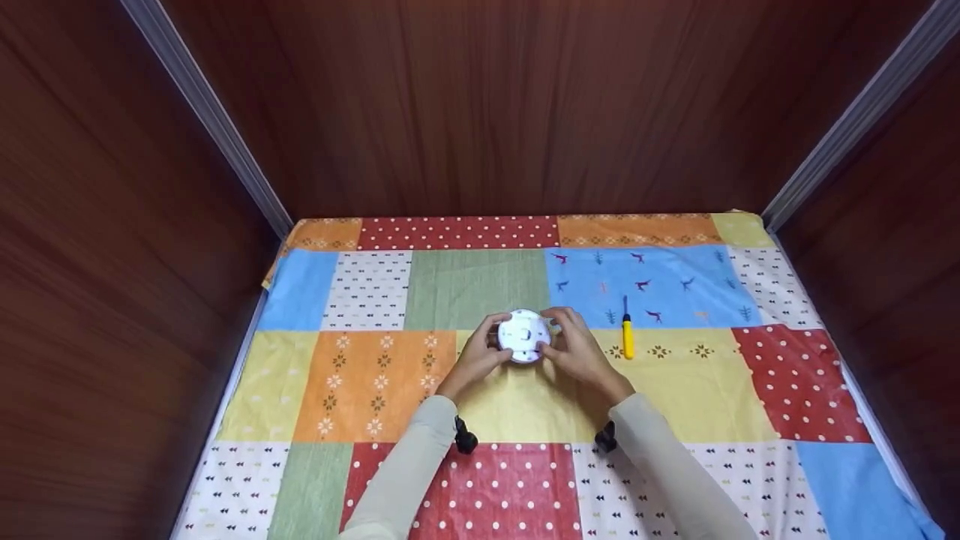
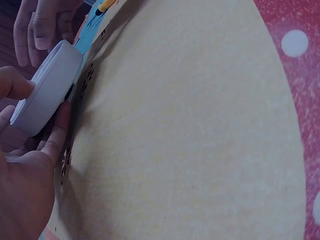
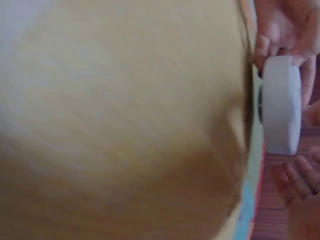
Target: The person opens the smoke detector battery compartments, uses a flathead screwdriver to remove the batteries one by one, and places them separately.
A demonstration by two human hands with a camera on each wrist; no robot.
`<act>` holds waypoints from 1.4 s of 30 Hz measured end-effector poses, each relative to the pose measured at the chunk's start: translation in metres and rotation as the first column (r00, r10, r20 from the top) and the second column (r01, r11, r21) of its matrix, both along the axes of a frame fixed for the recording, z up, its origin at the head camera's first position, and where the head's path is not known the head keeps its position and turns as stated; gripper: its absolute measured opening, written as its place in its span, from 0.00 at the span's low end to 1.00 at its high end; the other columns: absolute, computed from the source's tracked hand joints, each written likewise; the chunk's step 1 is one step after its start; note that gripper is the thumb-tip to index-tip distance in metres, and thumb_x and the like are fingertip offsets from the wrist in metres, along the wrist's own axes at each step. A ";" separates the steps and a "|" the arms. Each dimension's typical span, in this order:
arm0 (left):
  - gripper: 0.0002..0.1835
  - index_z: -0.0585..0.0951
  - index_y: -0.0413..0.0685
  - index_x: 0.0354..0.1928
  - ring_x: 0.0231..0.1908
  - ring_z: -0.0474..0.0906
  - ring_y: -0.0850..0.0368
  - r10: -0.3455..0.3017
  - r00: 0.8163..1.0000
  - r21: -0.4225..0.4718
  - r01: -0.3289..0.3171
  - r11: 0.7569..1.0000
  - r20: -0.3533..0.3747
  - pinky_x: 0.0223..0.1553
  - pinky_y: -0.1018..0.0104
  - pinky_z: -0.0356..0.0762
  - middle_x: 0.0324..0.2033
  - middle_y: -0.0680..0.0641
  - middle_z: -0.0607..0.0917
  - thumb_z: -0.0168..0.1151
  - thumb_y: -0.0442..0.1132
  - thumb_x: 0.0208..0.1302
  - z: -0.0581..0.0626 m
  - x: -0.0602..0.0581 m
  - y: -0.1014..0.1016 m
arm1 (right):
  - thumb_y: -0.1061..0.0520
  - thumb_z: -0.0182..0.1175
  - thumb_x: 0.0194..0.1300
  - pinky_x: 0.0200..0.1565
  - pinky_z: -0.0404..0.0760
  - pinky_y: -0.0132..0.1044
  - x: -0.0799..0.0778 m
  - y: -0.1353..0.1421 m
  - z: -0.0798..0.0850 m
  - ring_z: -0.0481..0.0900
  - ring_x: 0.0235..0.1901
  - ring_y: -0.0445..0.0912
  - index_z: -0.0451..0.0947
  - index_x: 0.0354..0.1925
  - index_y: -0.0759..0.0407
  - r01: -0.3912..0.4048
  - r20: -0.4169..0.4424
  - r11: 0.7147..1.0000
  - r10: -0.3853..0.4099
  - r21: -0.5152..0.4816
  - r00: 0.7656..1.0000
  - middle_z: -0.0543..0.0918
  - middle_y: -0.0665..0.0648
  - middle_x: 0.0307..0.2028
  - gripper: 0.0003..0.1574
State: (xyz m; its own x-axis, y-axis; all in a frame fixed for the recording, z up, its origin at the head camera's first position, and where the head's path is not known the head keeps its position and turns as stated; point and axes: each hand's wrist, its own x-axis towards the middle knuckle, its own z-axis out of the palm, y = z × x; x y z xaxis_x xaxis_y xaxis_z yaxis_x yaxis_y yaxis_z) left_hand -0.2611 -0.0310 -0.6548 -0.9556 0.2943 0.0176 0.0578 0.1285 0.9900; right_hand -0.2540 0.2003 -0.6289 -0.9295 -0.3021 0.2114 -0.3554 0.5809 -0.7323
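Note:
A round white plastic device [image 1: 524, 336], like a thick disc with small marks on its face, is held above the patchwork cloth. My left hand [image 1: 484, 352] grips its left side; in the left wrist view the thumb [image 2: 15, 84] lies on the rim and other fingers support the underside. Close by on the other side is my right hand [image 1: 576, 351], its fingers loosely bent around the edge. In the right wrist view, the fingertips [image 3: 288, 175] of that hand stand slightly apart from the white device [image 3: 280, 105]. The device's underside is mostly hidden.
A screwdriver [image 1: 628, 337] with a yellow handle lies to the right of the hands, its shaft pointing away. The patchwork cloth [image 1: 382, 382] covers the table. Brown wood-grain panels [image 1: 480, 112] enclose the back and both sides.

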 end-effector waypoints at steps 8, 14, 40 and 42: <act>0.36 0.73 0.44 0.73 0.46 0.78 0.55 -0.034 0.999 0.008 0.034 0.999 -0.016 0.44 0.73 0.78 0.58 0.36 0.80 0.64 0.25 0.60 -0.003 0.000 0.002 | 0.61 0.75 0.64 0.70 0.79 0.57 -0.003 -0.006 0.013 0.74 0.64 0.60 0.81 0.62 0.63 -0.085 -0.157 0.980 0.114 0.179 0.981 0.80 0.63 0.62 0.29; 0.36 0.73 0.43 0.73 0.45 0.77 0.56 -0.041 0.999 0.032 0.042 0.999 -0.012 0.42 0.73 0.78 0.55 0.37 0.82 0.63 0.24 0.59 -0.003 0.000 0.003 | 0.55 0.80 0.61 0.67 0.81 0.58 -0.004 -0.013 0.014 0.77 0.63 0.60 0.81 0.63 0.62 -0.092 -0.225 0.946 0.167 0.312 0.960 0.81 0.63 0.63 0.35; 0.37 0.70 0.40 0.76 0.47 0.79 0.56 -0.072 0.997 0.014 0.072 0.997 0.015 0.47 0.73 0.79 0.59 0.33 0.82 0.63 0.25 0.63 -0.002 0.000 -0.003 | 0.51 0.80 0.60 0.67 0.82 0.57 -0.007 -0.016 0.008 0.78 0.62 0.61 0.80 0.65 0.61 -0.085 -0.226 0.915 0.186 0.394 0.956 0.81 0.64 0.61 0.39; 0.38 0.70 0.39 0.76 0.46 0.79 0.57 -0.077 0.997 0.020 0.077 0.997 0.013 0.47 0.73 0.79 0.59 0.32 0.82 0.63 0.25 0.62 -0.003 -0.001 -0.003 | 0.51 0.80 0.59 0.66 0.82 0.58 -0.008 -0.016 0.008 0.78 0.61 0.61 0.80 0.65 0.62 -0.087 -0.231 0.920 0.187 0.383 0.955 0.81 0.65 0.60 0.39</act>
State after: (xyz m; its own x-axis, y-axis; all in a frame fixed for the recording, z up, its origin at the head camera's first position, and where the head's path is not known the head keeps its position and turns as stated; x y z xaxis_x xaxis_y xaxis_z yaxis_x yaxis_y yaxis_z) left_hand -0.2616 -0.0344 -0.6578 -0.9303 0.3667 0.0112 0.0533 0.1051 0.9930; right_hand -0.2615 0.1844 -0.6210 -0.8012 -0.5245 0.2880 -0.5979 0.7211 -0.3502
